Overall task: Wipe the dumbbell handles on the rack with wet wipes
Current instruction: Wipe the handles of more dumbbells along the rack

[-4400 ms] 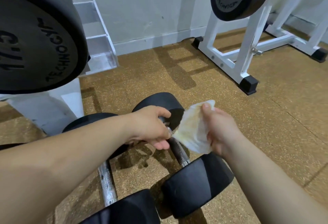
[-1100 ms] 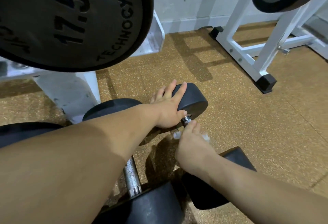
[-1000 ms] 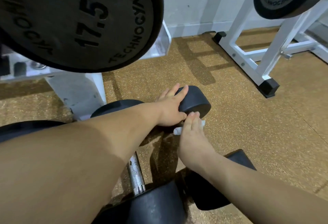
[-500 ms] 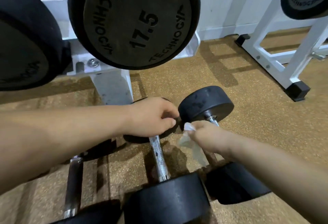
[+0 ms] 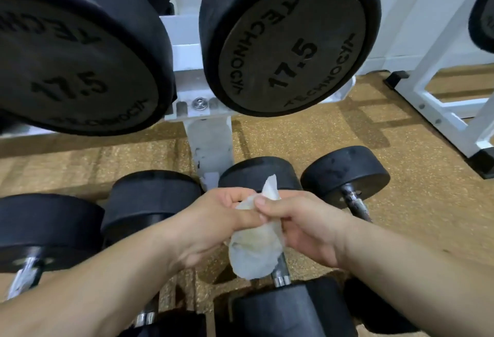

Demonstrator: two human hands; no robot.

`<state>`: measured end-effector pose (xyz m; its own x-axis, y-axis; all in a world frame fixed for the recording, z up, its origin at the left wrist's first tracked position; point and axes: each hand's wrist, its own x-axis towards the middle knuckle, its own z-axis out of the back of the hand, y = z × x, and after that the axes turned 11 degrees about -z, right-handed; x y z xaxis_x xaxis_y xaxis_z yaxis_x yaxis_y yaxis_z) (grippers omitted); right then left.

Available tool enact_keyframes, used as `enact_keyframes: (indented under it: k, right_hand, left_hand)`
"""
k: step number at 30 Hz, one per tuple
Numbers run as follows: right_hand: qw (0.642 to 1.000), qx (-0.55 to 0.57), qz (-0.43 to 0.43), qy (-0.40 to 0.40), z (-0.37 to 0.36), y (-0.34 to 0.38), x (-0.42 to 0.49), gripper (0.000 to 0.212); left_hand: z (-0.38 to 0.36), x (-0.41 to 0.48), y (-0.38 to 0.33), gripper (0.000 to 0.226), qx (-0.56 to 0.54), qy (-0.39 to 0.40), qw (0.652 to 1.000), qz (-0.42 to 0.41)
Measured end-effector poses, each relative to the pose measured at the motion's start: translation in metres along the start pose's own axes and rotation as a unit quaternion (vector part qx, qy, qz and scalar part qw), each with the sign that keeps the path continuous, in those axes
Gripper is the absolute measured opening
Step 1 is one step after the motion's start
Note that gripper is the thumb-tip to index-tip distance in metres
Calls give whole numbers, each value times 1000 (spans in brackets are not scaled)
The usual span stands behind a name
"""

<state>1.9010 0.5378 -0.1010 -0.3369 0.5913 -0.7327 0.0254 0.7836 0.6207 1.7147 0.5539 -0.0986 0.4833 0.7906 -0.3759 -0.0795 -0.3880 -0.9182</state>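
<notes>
We see both hands meeting over the dumbbells on the floor, left hand (image 5: 213,225) and right hand (image 5: 304,229) pinching the crumpled wet wipe (image 5: 254,252) with curled fingers, wipe hanging over a dumbbell handle (image 5: 279,267), white rack (image 5: 208,136) behind.

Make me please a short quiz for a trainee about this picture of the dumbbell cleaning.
1. True or false: the left hand and the right hand both hold the wet wipe.
2. Which number is printed on the dumbbell on the rack? A 12.5, B 17.5, C 30.
3. Fill in: the rack frame is painted ___.
Key: 1 true; 2 B; 3 white.
</notes>
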Motion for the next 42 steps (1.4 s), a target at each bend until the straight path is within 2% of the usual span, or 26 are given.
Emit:
enact_keyframes:
  k: [2, 5, 9, 13, 17, 19, 21, 23, 24, 26, 27, 29, 31, 34, 36, 39, 40, 42]
  right_hand:
    - [1000, 9, 1, 30, 4, -15, 3, 29]
    - [1000, 5, 6, -13, 11, -23, 5, 25]
    - [998, 20, 31, -59, 11, -20, 9, 26]
    - [997, 19, 37, -71, 5, -18, 17, 27]
    - [988, 28, 23, -147, 4, -19, 26, 27]
    - [982, -2, 25, -188, 8, -23, 27, 27]
    - [964, -72, 37, -254, 15, -28, 28, 29]
    - [945, -151, 42, -287, 22, -33, 32, 33]
    - [940, -185, 36, -285, 25, -35, 34, 34]
    - [938, -223, 11, -264, 23, -42, 38, 35]
    - [938, -234, 3, -257, 22, -47, 41, 32]
    - [933, -243, 7, -264, 19, -56, 45, 26]
    - [931, -229, 11, -283, 19, -61, 47, 19]
    - [931, -212, 18, -297, 20, -63, 50, 25]
    - [930, -203, 18, -305, 21, -63, 51, 26]
    - [931, -192, 6, -311, 22, -63, 55, 22]
    - [930, -190, 2, -314, 22, -62, 55, 22]
    - [930, -184, 3, -319, 22, -61, 55, 23]
  left_hand:
    - [1, -2, 10, 30, -24, 13, 999, 23]
    - [4, -7, 22, 26, -90, -3, 994, 58]
    - [1, -9, 30, 45, -211, -52, 970, 106]
    - [-14, -10, 30, 39, -240, -50, 960, 135]
    - [-13, -6, 30, 31, -258, -129, 950, 116]
    - [-4, -2, 31, 27, -257, -179, 945, 93]
    - [2, 3, 36, 23, -184, -273, 942, 62]
    - [2, 5, 42, 12, -27, -322, 945, 49]
    - [-4, 7, 46, 12, 59, -315, 945, 60]
    - [-17, 11, 64, 16, 178, -244, 947, 112]
    - [-25, 15, 72, 18, 168, -209, 952, 145]
    - [-38, 24, 83, 26, 67, -160, 965, 199]
    - [-48, 31, 81, 24, -50, -153, 962, 219]
    - [-56, 39, 78, 24, -133, -160, 954, 216]
    - [-54, 52, 73, 29, -158, -191, 945, 214]
    - [-44, 82, 68, 30, -209, -313, 913, 160]
    - [-44, 83, 65, 28, -197, -328, 910, 158]
    - [-52, 73, 75, 26, -163, -297, 927, 160]
